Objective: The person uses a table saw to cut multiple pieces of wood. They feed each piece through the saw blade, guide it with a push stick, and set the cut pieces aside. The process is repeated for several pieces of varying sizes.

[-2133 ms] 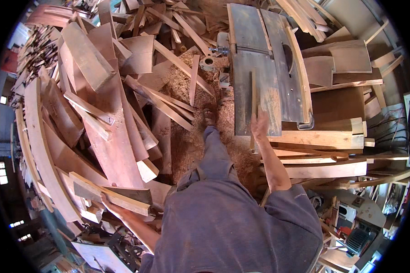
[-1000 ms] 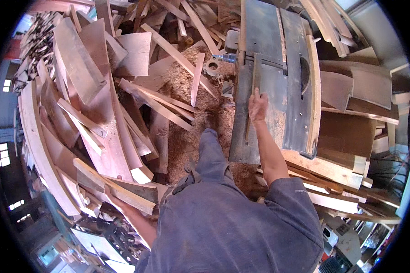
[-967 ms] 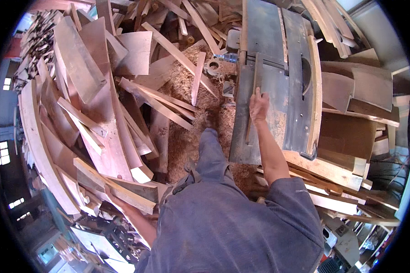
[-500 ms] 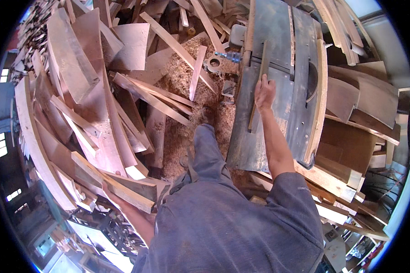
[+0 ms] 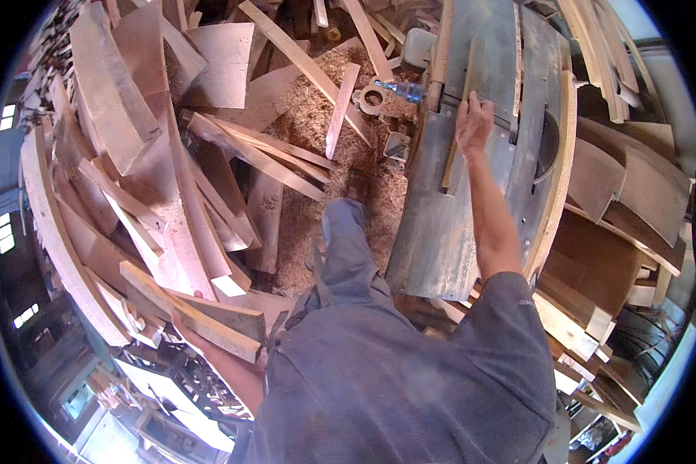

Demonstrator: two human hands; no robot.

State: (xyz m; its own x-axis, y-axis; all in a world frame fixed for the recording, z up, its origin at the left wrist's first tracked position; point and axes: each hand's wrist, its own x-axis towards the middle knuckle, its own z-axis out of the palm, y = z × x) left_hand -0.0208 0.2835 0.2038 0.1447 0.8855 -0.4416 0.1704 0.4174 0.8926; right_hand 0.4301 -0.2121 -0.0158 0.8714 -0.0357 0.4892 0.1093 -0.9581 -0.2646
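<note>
My right hand (image 5: 474, 124) is closed over a narrow wooden strip (image 5: 450, 172), pressing it along the grey metal bed (image 5: 433, 240) of a woodworking machine. The strip lies lengthwise, reaching past the hand across the slot in the bed. At the lower left, my left hand (image 5: 187, 329) grips curved wooden pieces (image 5: 216, 334) from beneath; the wood hides most of its fingers. One of these pieces lies beside another, with their ends near my waist.
Large curved boards (image 5: 170, 216) and loose slats (image 5: 263, 166) are heaped on the left. Shavings (image 5: 309, 100) cover the floor by my foot. A metal ring fitting (image 5: 373, 98) juts from the machine's side. More curved panels (image 5: 642, 178) are stacked at the right.
My right hand and the wooden strip have slid forward along the metal bed, away from me. My left hand stays on the curved pieces. The whole view has shifted slightly.
</note>
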